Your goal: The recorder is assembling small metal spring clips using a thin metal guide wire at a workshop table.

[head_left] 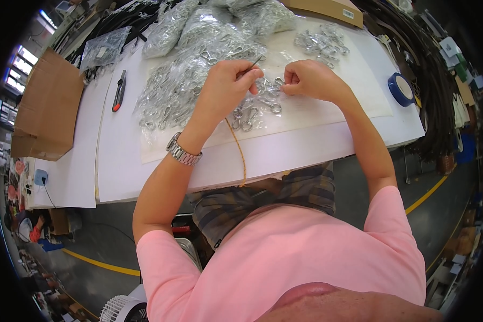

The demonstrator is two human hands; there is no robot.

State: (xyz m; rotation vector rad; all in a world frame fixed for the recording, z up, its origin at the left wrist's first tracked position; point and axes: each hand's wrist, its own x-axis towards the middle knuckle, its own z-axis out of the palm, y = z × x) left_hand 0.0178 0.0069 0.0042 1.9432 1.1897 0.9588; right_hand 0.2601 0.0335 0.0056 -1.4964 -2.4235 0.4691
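My left hand [232, 81] is closed in a pinch, with a thin dark rod-like piece [257, 61] sticking up past the fingers. A yellow cord [236, 140] comes out below that hand and hangs over the table's front edge; whether it joins the dark piece is hidden. To its right, my right hand [312, 80] pinches at a small silver metal snap hook [278, 82], partly covered by the fingertips. Loose snap hooks [247, 119] lie just below and between the hands. A broad heap of hooks in clear plastic bags [172, 88] spreads left of and behind the left hand.
A white table [284, 145] carries a box cutter [119, 91], a cardboard box [48, 107] at left, and a blue tape roll [401, 89] at right. More loose hooks [322, 44] lie at the back right. Dark straps [426, 80] hang beyond the right edge.
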